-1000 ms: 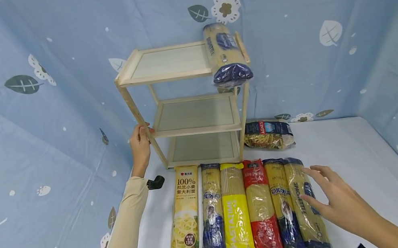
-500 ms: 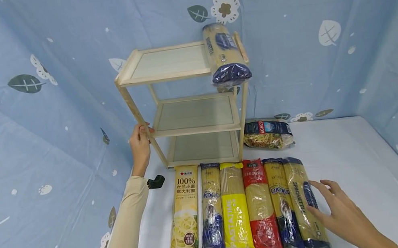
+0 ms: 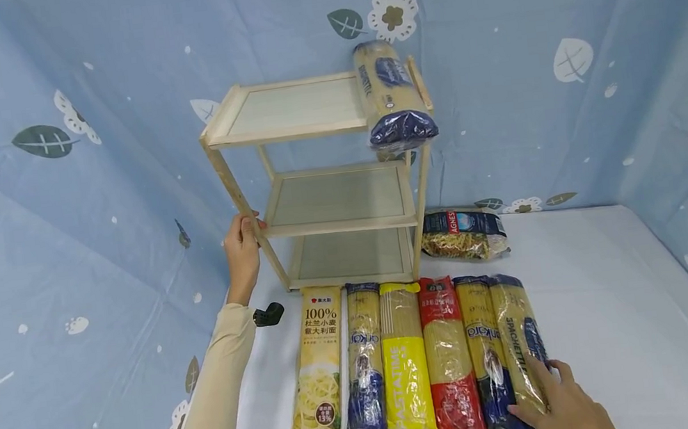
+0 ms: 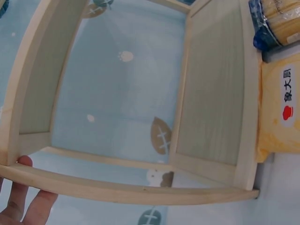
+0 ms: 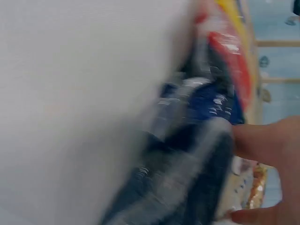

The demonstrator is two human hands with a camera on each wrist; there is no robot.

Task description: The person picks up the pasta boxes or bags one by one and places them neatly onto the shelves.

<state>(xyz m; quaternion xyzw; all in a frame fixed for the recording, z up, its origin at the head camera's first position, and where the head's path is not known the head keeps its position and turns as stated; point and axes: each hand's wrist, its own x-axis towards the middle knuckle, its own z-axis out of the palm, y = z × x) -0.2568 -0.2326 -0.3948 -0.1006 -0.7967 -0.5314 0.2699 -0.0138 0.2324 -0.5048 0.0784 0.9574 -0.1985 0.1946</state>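
Note:
My left hand [image 3: 242, 249] grips the left front post of a three-tier wooden shelf rack [image 3: 337, 226], level with the middle tier. Several long pasta packs lie side by side in front of the rack. Over the lower part of the rightmost one, a spaghetti pack [image 3: 515, 326] with dark blue ends, is my right hand [image 3: 567, 406]. Its thumb and fingers straddle the pack, covering part of its near end. In the blurred right wrist view, the pack's blue end [image 5: 187, 164] shows beside the thumb. Another spaghetti pack [image 3: 390, 91] lies on the top tier, at its right side.
Left of the gripped pack lie a blue-and-gold pack [image 3: 486, 339], a red pack [image 3: 448, 343], a yellow pack [image 3: 407, 375], another blue-and-gold pack [image 3: 365, 352] and a pale yellow pack [image 3: 320, 357]. An Agnesi pasta bag [image 3: 464, 235] rests beside the rack's right foot.
My right hand has moved down and left from beside the rightmost spaghetti pack onto its lower part, now straddling it. The left hand stays on the rack's post.

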